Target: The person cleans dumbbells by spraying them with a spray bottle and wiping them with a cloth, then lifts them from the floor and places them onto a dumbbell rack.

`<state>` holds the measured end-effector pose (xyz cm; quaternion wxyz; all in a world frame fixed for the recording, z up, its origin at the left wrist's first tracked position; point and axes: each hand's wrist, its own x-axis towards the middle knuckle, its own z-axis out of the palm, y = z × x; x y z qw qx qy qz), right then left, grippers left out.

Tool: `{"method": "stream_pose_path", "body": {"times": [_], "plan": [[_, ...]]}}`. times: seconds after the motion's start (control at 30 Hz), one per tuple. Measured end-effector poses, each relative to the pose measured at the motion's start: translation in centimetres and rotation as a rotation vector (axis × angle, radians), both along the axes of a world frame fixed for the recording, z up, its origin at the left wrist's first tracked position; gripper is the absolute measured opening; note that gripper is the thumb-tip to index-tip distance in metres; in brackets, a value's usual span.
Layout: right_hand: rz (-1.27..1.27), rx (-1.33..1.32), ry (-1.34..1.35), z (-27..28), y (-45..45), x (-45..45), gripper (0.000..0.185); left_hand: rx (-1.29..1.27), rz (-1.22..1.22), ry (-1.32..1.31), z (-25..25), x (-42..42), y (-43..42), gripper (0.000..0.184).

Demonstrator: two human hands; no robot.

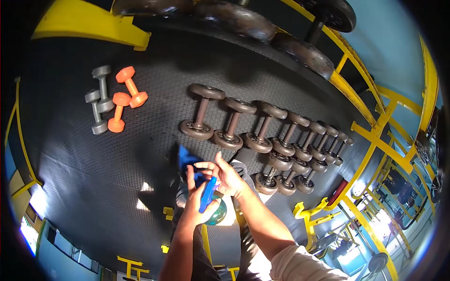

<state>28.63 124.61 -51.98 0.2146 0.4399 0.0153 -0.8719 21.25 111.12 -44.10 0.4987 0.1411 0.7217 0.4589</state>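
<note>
Low in the middle of the head view, my left hand is closed around a slim blue object, its index finger pointing up. Just to the right, my right hand has its fingers apart and nothing visible in it, near the top end of the blue object. A blue cloth shows beyond the fingers. Below the hands, a teal round object is partly covered by my left hand. My legs are beneath.
Dark dumbbells stand in rows on the black floor mat. Two orange dumbbells and two grey dumbbells lie farther left. A yellow frame rack holds weights at the upper right.
</note>
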Motion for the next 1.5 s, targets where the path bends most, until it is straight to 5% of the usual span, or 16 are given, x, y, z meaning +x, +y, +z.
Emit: {"method": "stream_pose_path", "body": {"times": [0.17,0.4,0.67,0.8,0.83,0.9,1.03,1.13,1.27,1.33,1.5], "plan": [[-0.326,-0.240,0.047,-1.0,-1.3,2.1,0.080,-0.023,0.033,0.216,-2.7,0.9,-2.6,0.052],[-0.019,0.501,-0.402,0.8,0.1,6.5,0.051,-0.050,0.146,-0.168,-2.7,2.5,-4.9,0.045],[0.031,0.648,-0.878,0.8,1.4,20.9,0.021,0.038,-0.379,-0.049,0.4,3.5,0.5,0.048],[0.062,0.826,-0.984,-3.7,3.4,25.9,0.002,0.092,-0.532,0.055,0.1,5.8,3.0,0.050],[-0.004,1.112,-0.945,-11.7,0.6,32.4,0.018,0.098,-0.555,0.059,-0.3,6.6,3.4,0.049],[0.524,1.153,-1.103,-9.6,4.4,30.0,0.039,0.066,-0.598,0.022,-0.1,8.1,4.8,0.048],[0.663,1.234,-1.188,-15.5,5.8,33.0,0.054,0.031,-0.653,-0.010,-2.0,12.5,5.5,0.047],[0.679,0.972,-0.951,-17.3,6.8,34.0,0.064,-0.052,-0.781,-0.006,-2.9,14.8,7.7,0.049],[0.574,1.062,-0.898,-20.0,6.1,34.6,0.051,-0.009,-0.801,0.039,-4.8,17.4,9.4,0.051],[0.529,1.313,-0.729,-19.9,6.8,34.8,0.046,-0.082,-0.844,-0.028,-4.8,18.5,10.8,0.051],[0.643,1.312,-0.636,-24.0,5.3,36.9,0.031,-0.012,-0.848,0.023,-5.0,20.6,13.3,0.050]]}}
